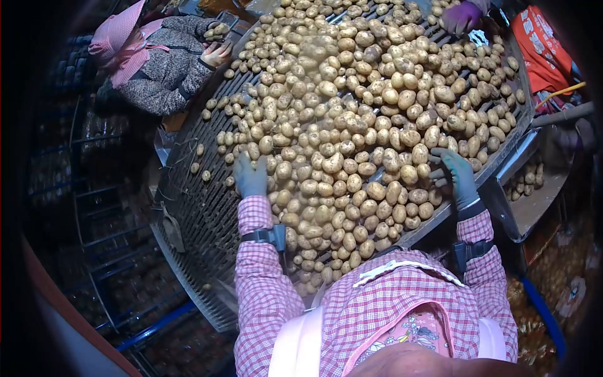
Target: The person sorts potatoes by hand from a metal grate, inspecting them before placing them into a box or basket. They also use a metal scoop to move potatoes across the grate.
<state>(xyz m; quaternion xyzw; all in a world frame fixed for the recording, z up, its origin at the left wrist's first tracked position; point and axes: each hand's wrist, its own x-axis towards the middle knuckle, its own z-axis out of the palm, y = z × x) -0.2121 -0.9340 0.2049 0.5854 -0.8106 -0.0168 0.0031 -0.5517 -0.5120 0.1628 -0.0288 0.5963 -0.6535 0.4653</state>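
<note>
Many muddy, yellowish potatoes (339, 163) lie heaped on a slatted metal sorting table (201, 191). My left hand (252, 178), in a grey glove, rests against the potatoes near the left side of the heap. Its fingers point away from me and look apart, though their tips are partly lost among the potatoes. At the right edge of the heap is my right hand (458, 176), in a grey-green glove. Those fingers are spread over the potatoes, and nothing shows in their grasp.
Across the table's left side, a co-worker (157, 60) in a pink hat holds potatoes. Another person's purple-gloved hand (461, 17) touches the far right of the heap. A metal chute (534, 204) with potatoes adjoins the right edge, below a red bag (543, 47).
</note>
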